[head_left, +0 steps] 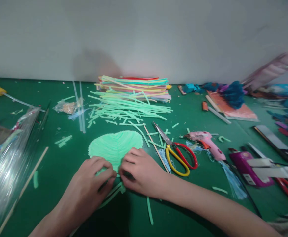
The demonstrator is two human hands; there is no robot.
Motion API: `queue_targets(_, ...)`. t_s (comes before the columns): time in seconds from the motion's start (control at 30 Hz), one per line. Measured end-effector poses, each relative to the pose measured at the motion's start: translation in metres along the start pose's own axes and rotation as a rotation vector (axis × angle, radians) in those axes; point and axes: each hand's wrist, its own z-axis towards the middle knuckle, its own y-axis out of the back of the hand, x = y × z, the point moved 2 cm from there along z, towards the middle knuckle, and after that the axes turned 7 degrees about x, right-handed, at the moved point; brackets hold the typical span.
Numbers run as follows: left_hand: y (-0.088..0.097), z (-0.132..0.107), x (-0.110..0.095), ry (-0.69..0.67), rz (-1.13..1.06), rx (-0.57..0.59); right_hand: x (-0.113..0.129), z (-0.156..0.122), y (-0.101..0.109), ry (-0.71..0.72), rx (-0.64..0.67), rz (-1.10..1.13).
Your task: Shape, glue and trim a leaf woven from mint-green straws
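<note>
A light-green leaf shape made of pipe cleaners (114, 143) lies flat on the green table, its ribs fanning out from a centre line. At its near end my left hand (93, 179) is closed, thumb and fingers pinched on the edge. My right hand (140, 171) pinches the same end from the other side, its fingertips almost touching the left ones. Both fingertips are partly hidden by the hands. Bent green pipe-cleaner ends (114, 194) stick out below them toward me.
Behind the leaf lie loose green pipe cleaners (131, 107) and a multicoloured bundle (136, 86). To the right are scissors (170, 143), a pink glue gun (208, 141) and a purple box (249, 168). Clear plastic wrapping (13, 164) and a wooden stick (32, 172) lie left.
</note>
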Motion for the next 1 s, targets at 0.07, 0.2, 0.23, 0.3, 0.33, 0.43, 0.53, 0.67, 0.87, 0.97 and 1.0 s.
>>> queue_targets(0.07,0.000,0.000,0.000,-0.008,-0.001,-0.003,-0.001,-0.001,-0.001,0.010,-0.015,0.019)
queue_targets(0.2,0.001,-0.001,0.000,-0.016,0.005,-0.030,-0.001,-0.002,-0.004,0.014,-0.053,0.037)
queue_targets(0.23,0.001,-0.001,0.001,-0.016,0.008,-0.033,0.000,-0.002,-0.004,0.012,-0.055,0.035)
queue_targets(0.3,0.000,-0.002,0.002,-0.021,0.010,-0.035,-0.001,-0.002,-0.003,0.010,-0.045,0.048)
queue_targets(0.33,-0.001,-0.002,0.002,-0.025,0.008,-0.032,-0.002,-0.003,-0.002,0.015,-0.035,0.064)
queue_targets(0.43,-0.002,-0.003,0.002,-0.031,-0.003,-0.045,-0.005,-0.006,0.004,0.044,-0.015,0.112)
queue_targets(0.53,-0.001,-0.006,0.000,-0.045,-0.025,-0.073,-0.009,-0.008,0.007,0.063,-0.021,0.116)
queue_targets(0.67,0.000,-0.008,-0.002,-0.043,-0.023,-0.044,-0.011,-0.008,0.004,0.060,-0.040,0.120)
queue_targets(0.87,-0.005,-0.010,0.002,-0.058,0.071,-0.066,-0.012,-0.008,0.000,0.047,-0.068,0.146)
queue_targets(0.97,-0.008,-0.011,-0.002,-0.061,0.154,-0.131,-0.012,-0.007,0.000,0.046,-0.082,0.154)
queue_targets(1.0,-0.008,-0.011,-0.005,-0.070,0.189,-0.148,-0.013,-0.007,0.001,0.049,-0.087,0.158)
